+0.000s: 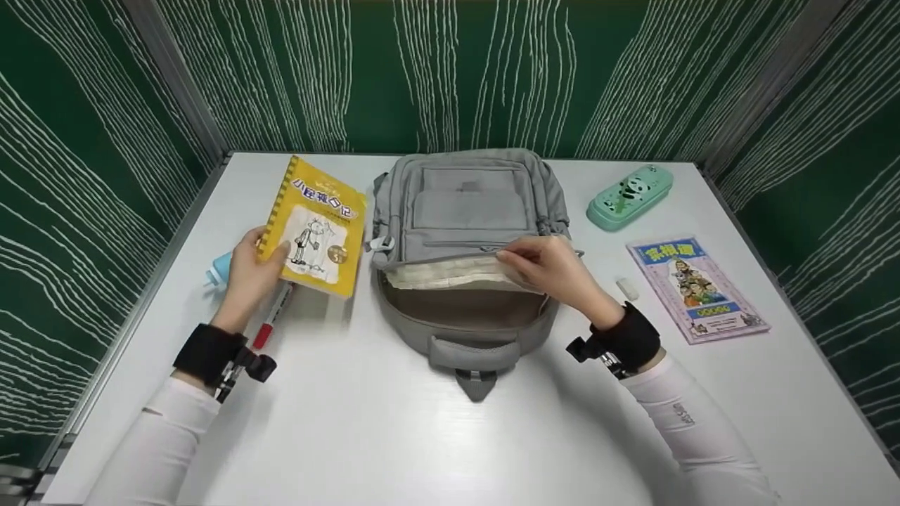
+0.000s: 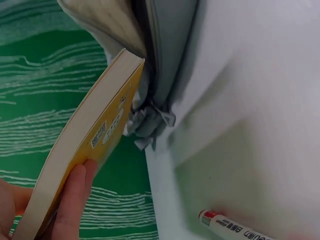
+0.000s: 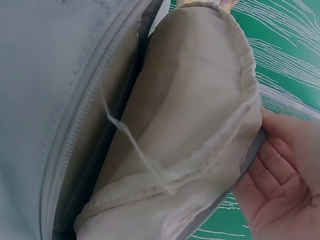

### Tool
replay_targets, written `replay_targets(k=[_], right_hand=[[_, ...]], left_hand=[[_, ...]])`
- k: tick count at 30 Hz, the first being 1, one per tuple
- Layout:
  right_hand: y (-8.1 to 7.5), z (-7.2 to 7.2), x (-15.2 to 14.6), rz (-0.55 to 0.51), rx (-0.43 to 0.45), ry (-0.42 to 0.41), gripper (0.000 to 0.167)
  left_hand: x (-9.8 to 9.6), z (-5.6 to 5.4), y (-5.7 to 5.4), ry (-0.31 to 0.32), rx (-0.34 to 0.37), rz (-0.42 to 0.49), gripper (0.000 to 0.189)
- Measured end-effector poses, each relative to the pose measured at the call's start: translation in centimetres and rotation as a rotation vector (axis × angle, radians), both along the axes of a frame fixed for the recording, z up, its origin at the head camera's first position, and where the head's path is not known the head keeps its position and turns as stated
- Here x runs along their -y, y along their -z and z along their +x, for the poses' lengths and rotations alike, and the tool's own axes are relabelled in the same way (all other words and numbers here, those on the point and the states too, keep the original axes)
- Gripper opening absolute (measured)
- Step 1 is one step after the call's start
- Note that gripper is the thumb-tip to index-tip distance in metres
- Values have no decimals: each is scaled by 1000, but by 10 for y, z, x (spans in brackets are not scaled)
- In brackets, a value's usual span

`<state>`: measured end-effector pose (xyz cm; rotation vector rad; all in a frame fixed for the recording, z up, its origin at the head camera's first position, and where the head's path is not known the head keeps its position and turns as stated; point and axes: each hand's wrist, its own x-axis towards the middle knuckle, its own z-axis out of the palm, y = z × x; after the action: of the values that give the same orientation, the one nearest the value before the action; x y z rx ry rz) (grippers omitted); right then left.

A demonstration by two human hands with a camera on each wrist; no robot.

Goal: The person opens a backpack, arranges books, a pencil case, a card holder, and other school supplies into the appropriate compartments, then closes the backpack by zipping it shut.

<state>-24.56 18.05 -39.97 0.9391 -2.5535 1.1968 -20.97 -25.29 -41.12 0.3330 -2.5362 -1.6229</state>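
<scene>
A yellow book (image 1: 320,225) with a cartoon figure on its cover is gripped at its lower left edge by my left hand (image 1: 256,270). It is raised off the table, left of the grey backpack (image 1: 467,200). In the left wrist view the book (image 2: 95,115) shows its page edges, with the thumb and fingers on opposite faces. My right hand (image 1: 552,270) pinches the edge of the backpack's front flap (image 1: 450,273) and lifts it, so the main compartment gapes. Beige lining (image 3: 200,100) fills much of the right wrist view.
A red-capped marker (image 1: 271,320) and a light blue object (image 1: 219,269) lie by the left hand. At the right are a green panda pencil case (image 1: 629,197), a small white eraser (image 1: 626,289) and a pink comic book (image 1: 696,288). Green walls enclose the white table (image 1: 450,443).
</scene>
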Motion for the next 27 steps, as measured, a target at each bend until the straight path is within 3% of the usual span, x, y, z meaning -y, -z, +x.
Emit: replay_targets(k=[8,13,21,27], right_hand=[[-3,0,-1,-9,-21,31,13],[-5,-2,1,-11,-58,56,14],[-11,-3,5,-31,-82,92,17],[-12,-1,5,-40,-97,104,16]], left_hand=[[-3,59,1,79,93,65,58],[6,86,7,79,154,108,60],[18,112,18,72,265,192,67],[12,122,24,118,292,254,63]])
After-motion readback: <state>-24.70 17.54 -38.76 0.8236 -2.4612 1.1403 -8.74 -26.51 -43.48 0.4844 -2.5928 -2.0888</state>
